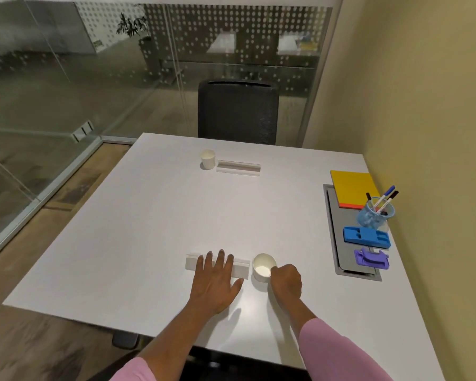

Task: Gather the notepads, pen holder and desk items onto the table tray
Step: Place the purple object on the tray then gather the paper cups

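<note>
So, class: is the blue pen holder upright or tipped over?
Upright. The blue pen holder has its open mouth up, with pens standing inside.

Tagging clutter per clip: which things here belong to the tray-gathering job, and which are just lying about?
Job: tray, notepad, pen holder, blue tool, purple tool; likely near cup, gripped by right hand, and near stand, under left hand.
Lying about: chair; perhaps far cup, far stand.
</note>
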The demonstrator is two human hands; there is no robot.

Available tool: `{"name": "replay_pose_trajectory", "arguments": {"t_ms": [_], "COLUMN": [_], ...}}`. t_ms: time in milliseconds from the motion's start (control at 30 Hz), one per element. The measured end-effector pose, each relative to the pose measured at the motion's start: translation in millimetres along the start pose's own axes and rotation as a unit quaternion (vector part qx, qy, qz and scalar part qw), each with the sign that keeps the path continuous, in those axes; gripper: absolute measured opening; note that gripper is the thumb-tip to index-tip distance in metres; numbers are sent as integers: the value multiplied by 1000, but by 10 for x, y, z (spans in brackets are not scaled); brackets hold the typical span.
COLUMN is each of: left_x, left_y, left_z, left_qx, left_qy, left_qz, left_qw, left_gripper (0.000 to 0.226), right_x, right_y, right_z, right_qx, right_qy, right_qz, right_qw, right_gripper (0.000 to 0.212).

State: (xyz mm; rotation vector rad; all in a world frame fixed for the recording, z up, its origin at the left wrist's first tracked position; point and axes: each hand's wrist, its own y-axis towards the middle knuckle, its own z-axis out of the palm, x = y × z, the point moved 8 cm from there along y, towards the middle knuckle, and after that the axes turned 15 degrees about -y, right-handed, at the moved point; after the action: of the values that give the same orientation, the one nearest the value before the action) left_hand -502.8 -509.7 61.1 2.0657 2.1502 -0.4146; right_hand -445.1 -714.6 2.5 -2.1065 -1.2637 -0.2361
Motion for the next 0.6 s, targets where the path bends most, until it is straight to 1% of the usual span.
{"name": "replay_pose_trajectory", "arguments": {"t_ms": [167, 367, 467, 600], "left_x": [48, 45, 61, 157], "left_y": [8, -42, -73, -130], "left_z": [-7, -83, -126, -177], "left_qx": [-3, -14, -17, -26], "left_qy": [3, 26, 24, 23], "left_qz": [-10, -9, -11, -19], "left_qw": [1000, 1000, 999, 999], "left_gripper": [72, 65, 66, 67], "right_x": [-8, 45, 64, 101], "right_y": [40, 41, 8, -45], "right_z": [38, 9, 4, -56], "right_qx": [6, 4, 0, -11], "right_qy": [-5, -13, -33, -71], "right_qz": [16, -3, -17, -15], "right_qw": [1000, 1000, 999, 997], "right_gripper": [17, 21, 26, 33]}}
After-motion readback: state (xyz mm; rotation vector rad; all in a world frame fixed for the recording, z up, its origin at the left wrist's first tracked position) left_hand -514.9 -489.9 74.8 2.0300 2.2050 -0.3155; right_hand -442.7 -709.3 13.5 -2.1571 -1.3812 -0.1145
